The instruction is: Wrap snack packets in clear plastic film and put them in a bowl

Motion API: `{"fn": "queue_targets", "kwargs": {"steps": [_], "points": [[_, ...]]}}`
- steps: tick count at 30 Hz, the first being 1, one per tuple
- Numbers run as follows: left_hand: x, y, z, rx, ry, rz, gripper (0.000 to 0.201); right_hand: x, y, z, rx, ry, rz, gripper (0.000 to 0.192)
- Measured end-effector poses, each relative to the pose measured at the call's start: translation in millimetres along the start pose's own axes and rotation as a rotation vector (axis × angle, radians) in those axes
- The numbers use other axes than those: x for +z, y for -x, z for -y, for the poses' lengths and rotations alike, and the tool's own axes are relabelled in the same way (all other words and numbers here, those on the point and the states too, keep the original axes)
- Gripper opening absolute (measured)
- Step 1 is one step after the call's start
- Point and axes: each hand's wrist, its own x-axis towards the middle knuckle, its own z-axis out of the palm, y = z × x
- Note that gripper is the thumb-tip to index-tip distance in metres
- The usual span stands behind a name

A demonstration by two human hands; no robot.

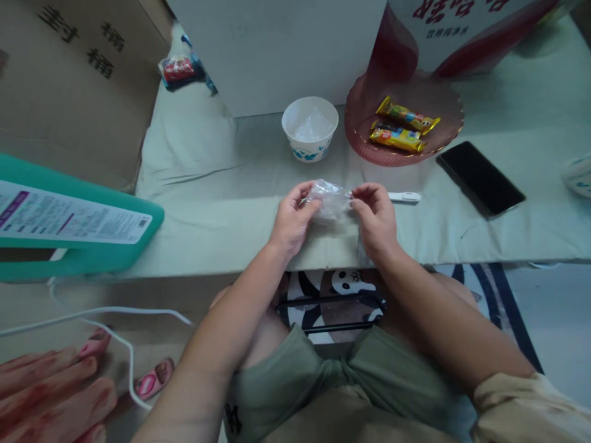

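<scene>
Between both hands, just above the cloth-covered table, is a crinkled clear plastic bag [331, 203]. My left hand [294, 215] grips its left side, thumb pressed on top. The fingertips of my right hand [375, 215] pinch its right edge. Behind the hands stands a white paper bowl [310, 132] with a blue-green pattern, holding some clear plastic. A white, slim object [405, 197] lies just beyond my right hand, its left part hidden by the fingers. What is inside the bag, if anything, I cannot make out.
A pink glass dish [360, 138] holds yellow-wrapped snack bars [399, 136]. Right of it lies a black phone [480, 178]. Large boxes, one white [286, 49] and one brown [78, 104], stand behind and left. A green container [148, 218] is at the left edge, with a white cable [129, 311] below.
</scene>
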Motion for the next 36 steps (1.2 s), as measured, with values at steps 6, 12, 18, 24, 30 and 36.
{"fn": "queue_targets", "kwargs": {"steps": [6,12,18,24,30,36], "points": [[1.6,-2,-7,-0.022,-0.084,0.130,0.038,-7,1,6,-0.015,0.271,0.277,0.038],[-0.7,-14,-22,0.028,-0.047,-0.100,0.016,-19,0,33,-0.135,0.498,0.087,0.022],[-14.9,-31,-49,0.042,0.086,-0.159,0.005,15,-73,93,-0.527,0.890,0.054,0.016],[-29.9,-37,-66,0.033,0.188,-0.266,0.011,105,-155,110,-0.256,1.651,0.586,0.051],[-38.9,-39,-72,0.038,0.230,-0.327,0.017,138,-181,95,-0.032,1.699,0.903,0.027],[-49.4,-39,-81,0.040,0.365,-0.427,0.020,141,-165,133,-0.046,1.770,0.818,0.037]]}}
